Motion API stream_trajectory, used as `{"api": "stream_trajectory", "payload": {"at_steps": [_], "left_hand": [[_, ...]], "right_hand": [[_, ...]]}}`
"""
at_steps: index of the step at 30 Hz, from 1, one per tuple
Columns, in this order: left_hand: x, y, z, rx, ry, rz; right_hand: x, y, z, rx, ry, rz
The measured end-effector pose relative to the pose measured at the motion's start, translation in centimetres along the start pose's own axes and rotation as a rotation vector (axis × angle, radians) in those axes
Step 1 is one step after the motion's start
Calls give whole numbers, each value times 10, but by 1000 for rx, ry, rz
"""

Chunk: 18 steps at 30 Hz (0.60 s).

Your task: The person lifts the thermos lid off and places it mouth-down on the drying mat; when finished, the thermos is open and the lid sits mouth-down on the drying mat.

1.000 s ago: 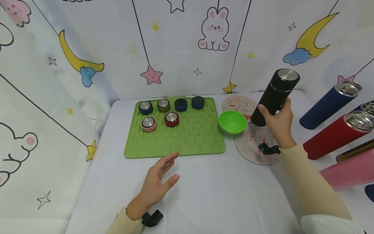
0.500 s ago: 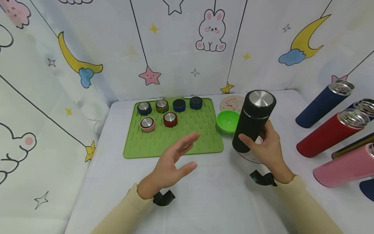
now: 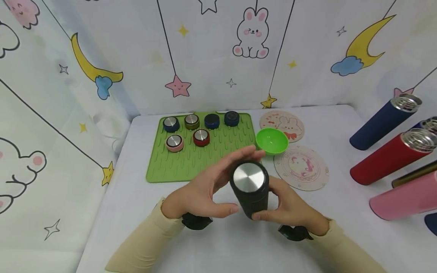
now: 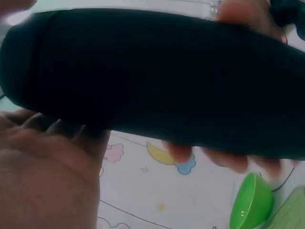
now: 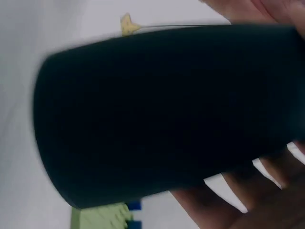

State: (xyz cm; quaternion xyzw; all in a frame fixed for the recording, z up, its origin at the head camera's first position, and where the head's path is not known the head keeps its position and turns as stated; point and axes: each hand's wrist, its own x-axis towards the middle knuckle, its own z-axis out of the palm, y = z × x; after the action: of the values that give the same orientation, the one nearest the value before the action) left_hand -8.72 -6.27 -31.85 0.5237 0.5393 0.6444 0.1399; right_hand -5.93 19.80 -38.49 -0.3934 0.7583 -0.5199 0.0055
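Observation:
A black thermos flask (image 3: 252,197) with a brushed steel disc on its cap is held up over the front of the table. My right hand (image 3: 290,206) grips its lower body, thumb on the near side and fingers behind. Around the cap end, my left hand (image 3: 205,185) is spread, its thumb straight and its fingers behind the cap; whether they touch is unclear. The flask's dark body (image 4: 157,76) crosses the left wrist view, and it also fills much of the right wrist view, hiding part of the fingers.
A green ribbed mat (image 3: 205,167) bears several flask caps. Right of it are a green bowl (image 3: 272,141) and two round coasters, one being the nearer coaster (image 3: 302,167). Several lidless flasks stand at right, including a red flask (image 3: 385,161) and a pink flask (image 3: 403,197).
My right hand has carried the black flask from above the coasters leftward and nearer to me. My left hand has moved right and up to its cap end.

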Motion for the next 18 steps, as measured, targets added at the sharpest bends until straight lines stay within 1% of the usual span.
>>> {"api": "stream_trajectory", "payload": {"at_steps": [3, 5, 7, 10, 12, 14, 16, 18], "left_hand": [[0, 6, 0, -55, -107, 8], [-1, 10, 0, -61, -166, 6], [-2, 13, -1, -58, -216, 9], [-3, 16, -2, -31, -257, 12], [-3, 16, -2, -3, -257, 15], [-4, 16, -3, 21, -231, 12], [-5, 15, -3, 38, -190, 12], [-5, 12, -2, 47, -126, 14]], "right_hand": [[1, 0, 5, 47, -110, -101], [0, 0, 8, 69, -171, -146], [-3, 0, 9, 76, -219, -153], [-8, -1, 9, 54, -253, -113], [-11, -1, 8, 12, -247, -106], [-12, 0, 8, -33, -222, -118], [-11, 4, 8, -41, -186, -161], [-9, 6, 8, -25, -147, -171]]}}
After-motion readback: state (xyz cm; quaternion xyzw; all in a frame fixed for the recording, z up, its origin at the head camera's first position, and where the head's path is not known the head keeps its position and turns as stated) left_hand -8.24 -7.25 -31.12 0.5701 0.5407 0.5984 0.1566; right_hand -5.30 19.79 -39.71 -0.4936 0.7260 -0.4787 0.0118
